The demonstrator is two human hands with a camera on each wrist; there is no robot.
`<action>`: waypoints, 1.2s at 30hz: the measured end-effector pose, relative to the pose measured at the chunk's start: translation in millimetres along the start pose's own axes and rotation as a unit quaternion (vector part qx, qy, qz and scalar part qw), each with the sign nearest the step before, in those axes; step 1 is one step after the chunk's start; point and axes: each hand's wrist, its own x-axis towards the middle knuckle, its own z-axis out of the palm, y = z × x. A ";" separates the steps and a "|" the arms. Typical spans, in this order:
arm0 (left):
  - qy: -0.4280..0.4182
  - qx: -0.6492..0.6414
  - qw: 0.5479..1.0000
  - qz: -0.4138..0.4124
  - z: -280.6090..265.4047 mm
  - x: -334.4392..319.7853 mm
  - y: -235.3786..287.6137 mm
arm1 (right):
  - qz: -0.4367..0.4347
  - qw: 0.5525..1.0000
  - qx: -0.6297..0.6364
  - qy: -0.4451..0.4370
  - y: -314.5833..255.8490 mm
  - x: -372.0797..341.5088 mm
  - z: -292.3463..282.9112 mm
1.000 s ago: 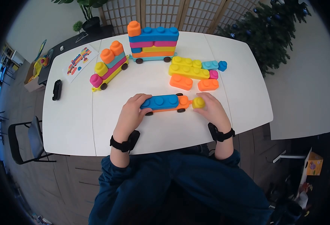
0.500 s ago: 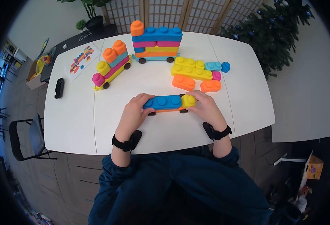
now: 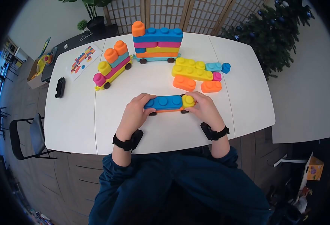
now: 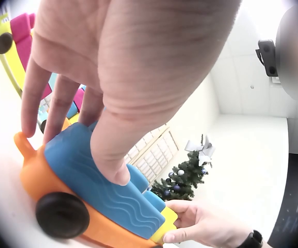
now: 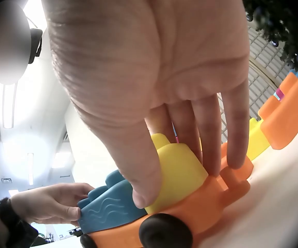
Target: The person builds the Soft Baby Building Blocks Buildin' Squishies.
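My left hand grips the left end of a long blue block, thumb on the near side and fingers over the far side. The blue block sits on an orange wheeled car base with black wheels. At the base's right end, my right hand pinches a small yellow block between thumb and fingers. That block stands upright on the base, right beside the blue one. An orange hitch juts out below the right fingers.
Farther back stand a yellow-based block wagon and a tall stacked wagon. Loose yellow blocks, orange blocks and a light-blue block lie at the back right. A picture sheet and a black object lie at the left.
My right hand has moved left, bringing the yellow block from beside the hitch onto the base's right end. My left hand keeps its grip on the blue block.
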 end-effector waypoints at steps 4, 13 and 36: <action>-0.007 -0.009 1.000 -0.006 -0.9 0.0 -2.3 | 0.014 1.000 -0.001 -0.006 -0.2 0.2 1.1; 0.043 -0.065 0.996 -0.042 -7.7 -7.9 -12.2 | 0.022 0.999 0.031 0.011 3.5 -0.6 5.8; 0.017 -0.072 0.996 -0.058 -7.1 -6.8 -19.2 | 0.085 0.990 0.104 0.031 10.1 18.9 -18.3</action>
